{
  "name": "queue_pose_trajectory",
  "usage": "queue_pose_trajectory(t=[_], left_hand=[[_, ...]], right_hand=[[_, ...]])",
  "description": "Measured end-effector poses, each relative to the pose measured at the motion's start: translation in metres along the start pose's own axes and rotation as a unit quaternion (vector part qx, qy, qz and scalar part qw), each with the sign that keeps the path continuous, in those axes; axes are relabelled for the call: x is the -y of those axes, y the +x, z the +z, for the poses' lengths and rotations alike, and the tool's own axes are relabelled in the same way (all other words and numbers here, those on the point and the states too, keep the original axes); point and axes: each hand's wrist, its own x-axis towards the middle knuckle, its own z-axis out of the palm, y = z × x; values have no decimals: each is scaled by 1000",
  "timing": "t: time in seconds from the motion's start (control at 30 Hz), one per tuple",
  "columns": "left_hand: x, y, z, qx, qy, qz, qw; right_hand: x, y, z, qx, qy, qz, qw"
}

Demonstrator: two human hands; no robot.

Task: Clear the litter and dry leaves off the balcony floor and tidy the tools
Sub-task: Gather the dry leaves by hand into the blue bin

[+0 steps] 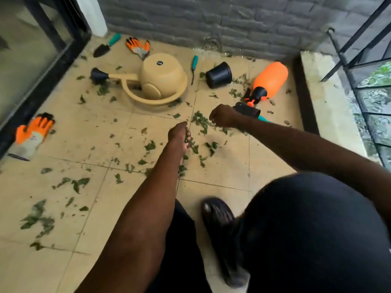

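left hand point(179, 134) grips leaves point(188, 138), right hand point(222, 115) over floor point(105, 127)

green leaf scraps point(200, 121) scattered over floor tiles, tools point(161, 80) lying about

one head-worn wide-angle view looks forward and steeply down at the tiled floor point(222, 172), close above both outstretched arms. beyond the left hand point(178, 135) it reaches the grey brick wall point(211, 20).

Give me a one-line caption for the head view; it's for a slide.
Left hand grips gathered leaves while the right hand reaches toward more, amid a tipped watering can.
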Motion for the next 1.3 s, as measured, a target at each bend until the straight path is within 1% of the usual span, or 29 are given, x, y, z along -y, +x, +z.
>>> queue_pose_trajectory(t=[0.07,0.13,0.17,0.23,0.33,0.4,0.47,0.53,0.63,0.67,0.7,0.73,0.77,0.8,0.87,0.9,0.93,0.97,1.03,1.07,1.1,1.13,1.17,1.23,1.3], left_hand=[[12,28,13,-1,1,-25,1000],[30,59,23,3,-22,-52,998],[35,65,21,3,-31,-65,997],[51,91,27,-11,-41,-86,995],[67,116,31,-26,-31,-103,994],[74,132,37,-29,-29,-111,993],[72,138,45,-30,-24,-112,993],[70,143,56,-29,-19,-109,993],[68,149,67,-26,-25,-93,995],[67,151,69,-25,-25,-89,995],[66,153,70,-23,-28,-88,995],[64,154,70,-19,-35,-91,995],[63,154,69,-16,-41,-96,994],[62,155,67,-15,-44,-98,994],[59,156,63,-16,-41,-94,995],[58,157,61,-15,-37,-90,995],[57,158,59,-12,-34,-87,996],[55,160,58,-8,-32,-84,996],[51,164,58,-5,-40,-82,996],[48,166,58,-7,-46,-81,996],[46,168,58,-9,-49,-80,996],[43,169,58,-9,-50,-81,995],[42,171,58,-9,-52,-83,995],[38,173,56,-12,-55,-92,994],[35,173,52,-16,-59,-94,994]], right_hand=[[-32,22,40,1,13,15,1000],[-62,37,85,-35,88,80,992],[-70,39,102,-66,135,120,981],[-97,56,139,-100,217,199,950],[-127,73,170,-96,260,249,928],[-141,88,179,-100,249,242,932],[-141,97,181,-102,230,206,946],[-134,105,181,-81,234,141,958],[-117,106,190,-34,212,20,977],[-114,106,190,-44,207,2,977],[-114,110,188,-77,196,-4,977],[-117,116,184,-121,175,10,977],[-121,123,178,-154,147,44,976],[-127,132,173,-167,127,93,973],[-141,147,164,-138,130,194,963],[-144,150,164,-118,136,225,958],[-145,152,170,-107,127,223,960],[-141,150,175,-109,116,190,969],[-130,144,189,-114,127,76,982],[-123,140,191,-107,145,36,983],[-119,141,189,-105,161,19,981],[-116,146,184,-118,174,23,977],[-116,155,174,-141,184,44,972],[-121,176,148,-179,209,115,954],[-132,202,127,-156,235,172,944]])
